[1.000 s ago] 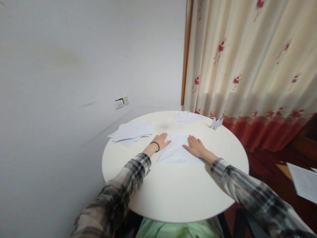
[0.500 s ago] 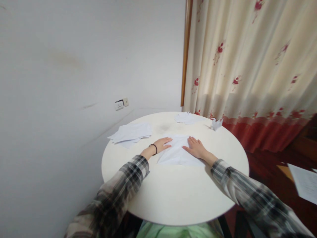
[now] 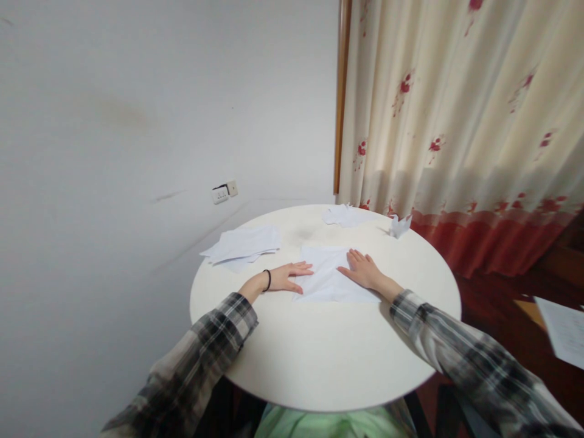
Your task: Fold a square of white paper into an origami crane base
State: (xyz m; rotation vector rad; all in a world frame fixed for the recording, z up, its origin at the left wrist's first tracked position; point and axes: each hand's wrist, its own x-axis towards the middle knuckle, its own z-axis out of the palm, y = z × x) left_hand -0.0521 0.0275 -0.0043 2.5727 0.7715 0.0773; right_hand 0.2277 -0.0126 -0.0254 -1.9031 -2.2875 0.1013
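A creased white sheet of paper (image 3: 326, 280) lies flat on the round white table (image 3: 337, 353) in front of me. My left hand (image 3: 288, 278), with a dark band at its wrist, rests on the sheet's left edge, fingers stretched and thumb apart. On the sheet's right side lies my right hand (image 3: 364, 269), palm down with its fingers extended. Neither hand grips anything; the palms hide parts of the sheet's left and right edges.
A stack of white paper (image 3: 244, 243) sits at the table's left. Toward the back are crumpled or torn paper pieces (image 3: 343, 215) and a folded paper figure (image 3: 400, 227) at the right rim. The wall (image 3: 114, 243) borders the left, a curtain (image 3: 456, 121) the right.
My left hand has slid left and toward me, uncovering the sheet's upper left part. My right hand stays in nearly the same place on the paper.
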